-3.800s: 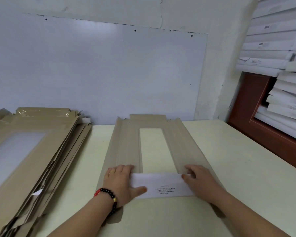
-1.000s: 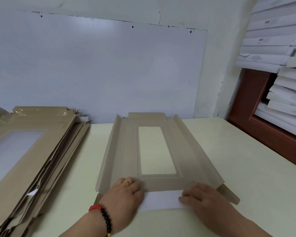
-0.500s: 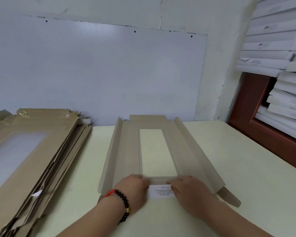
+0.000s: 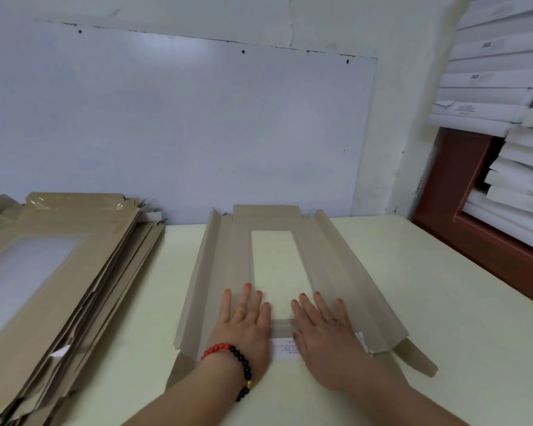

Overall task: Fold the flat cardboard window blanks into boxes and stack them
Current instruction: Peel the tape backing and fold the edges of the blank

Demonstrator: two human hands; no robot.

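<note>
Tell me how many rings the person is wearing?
2. One gold ring is on the left hand; one thin ring is on the right hand. Both hands press flat on the cardboard blank. Thumbs are partly hidden.

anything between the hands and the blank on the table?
Nothing visible. The left hand and right hand lie flat, fingers straight, directly on the near end of the cardboard blank, beside its window.
</note>
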